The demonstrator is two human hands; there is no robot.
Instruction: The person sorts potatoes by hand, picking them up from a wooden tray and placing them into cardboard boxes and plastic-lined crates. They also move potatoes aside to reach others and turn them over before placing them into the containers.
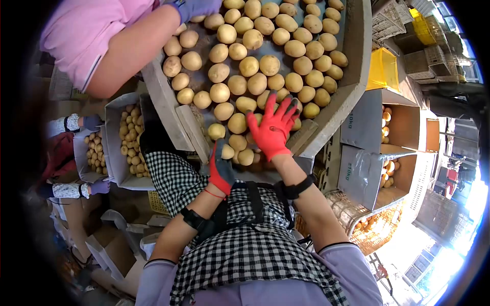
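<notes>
Round yellow-brown potatoes (218, 72) lie in a loose layer on a grey sloping tray (350, 84) in front of me. My right hand (272, 129), in a red glove with dark fingertips, rests palm down on potatoes near the tray's narrow mouth, its fingers spread. At the left of that mouth is my left hand (221, 171), in a matching glove, held edge-on with its fingers stretched forward. A small potato (227, 152) sits against its inner side, and several more lie between my two hands. Part of the left hand's fingers is hidden.
At the upper left, another person's purple-gloved hand (196, 8) reaches over the tray. Cardboard boxes (113, 120) of potatoes stand left, beside another worker's gloved hands. More open boxes (360, 171) and a woven basket (393, 224) are on the right. Wooden strips (194, 133) edge the tray's mouth.
</notes>
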